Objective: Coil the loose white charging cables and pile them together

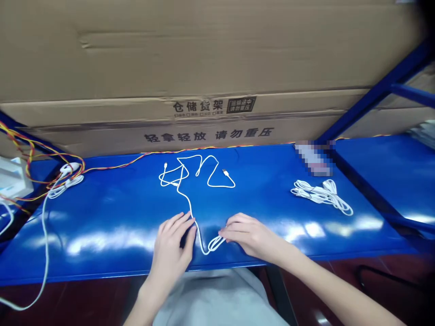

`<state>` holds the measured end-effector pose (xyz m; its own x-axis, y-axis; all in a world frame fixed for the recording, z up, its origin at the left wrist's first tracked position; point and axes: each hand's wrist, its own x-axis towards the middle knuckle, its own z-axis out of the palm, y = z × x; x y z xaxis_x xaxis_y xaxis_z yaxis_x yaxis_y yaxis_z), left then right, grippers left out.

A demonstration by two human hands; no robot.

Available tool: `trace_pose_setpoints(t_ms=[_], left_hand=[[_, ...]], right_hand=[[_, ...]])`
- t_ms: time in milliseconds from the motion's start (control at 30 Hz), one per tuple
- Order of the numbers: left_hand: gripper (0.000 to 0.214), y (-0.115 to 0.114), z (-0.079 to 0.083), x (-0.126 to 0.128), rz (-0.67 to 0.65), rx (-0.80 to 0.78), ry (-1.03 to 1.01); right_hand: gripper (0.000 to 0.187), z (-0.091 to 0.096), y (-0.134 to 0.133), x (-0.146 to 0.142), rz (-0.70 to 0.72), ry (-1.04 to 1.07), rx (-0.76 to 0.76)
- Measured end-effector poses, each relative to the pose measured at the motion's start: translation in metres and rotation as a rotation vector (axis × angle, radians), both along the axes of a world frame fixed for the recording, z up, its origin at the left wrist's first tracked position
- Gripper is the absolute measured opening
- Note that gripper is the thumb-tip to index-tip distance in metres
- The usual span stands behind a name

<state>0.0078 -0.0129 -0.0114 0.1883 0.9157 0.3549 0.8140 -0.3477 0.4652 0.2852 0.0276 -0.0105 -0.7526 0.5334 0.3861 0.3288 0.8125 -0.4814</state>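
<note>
A thin white cable [190,179] lies in loose curves on the blue shelf board [129,217], its plug ends toward the back. Near the front edge the cable bends into a small loop [212,246]. My left hand [171,249] rests on the board with fingers together, its fingertips touching the cable at about the middle of its run. My right hand [246,233] lies just right of the loop, fingertips pinching the folded cable there.
A coiled bundle of white cables [321,194] lies to the right. Another white cable [64,181] and twisted red-yellow wires [41,156] sit at the left. Large cardboard boxes [204,68] stand along the back. A blue shelf post [370,97] rises on the right.
</note>
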Motion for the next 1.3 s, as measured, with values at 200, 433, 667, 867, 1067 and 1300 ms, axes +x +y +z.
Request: trace_pose_setpoints(t_ms=[200, 433, 667, 867, 1067, 1300], left_hand=[[0.041, 0.002, 0.017, 0.011, -0.233, -0.165, 0.14], [0.054, 0.009, 0.027, 0.017, -0.389, -0.175, 0.286], [0.049, 0.004, 0.019, 0.016, -0.373, -0.099, 0.128], [0.037, -0.023, 0.01, 0.013, -0.145, 0.156, -0.006], [0.034, -0.024, 0.011, -0.004, -0.158, 0.154, 0.275], [0.025, -0.007, 0.005, -0.022, -0.224, 0.007, 0.059]], right_hand=[[0.044, 0.006, 0.002, -0.004, 0.036, -0.067, 0.031], [0.034, -0.001, -0.001, -0.016, -0.059, -0.035, 0.066], [0.028, -0.005, -0.003, -0.021, -0.045, 0.046, -0.025], [0.016, 0.003, -0.007, -0.041, -0.125, -0.025, -0.012], [0.018, 0.001, -0.006, -0.064, -0.173, -0.047, 0.052], [0.022, 0.006, -0.009, -0.064, -0.277, 0.211, -0.153]])
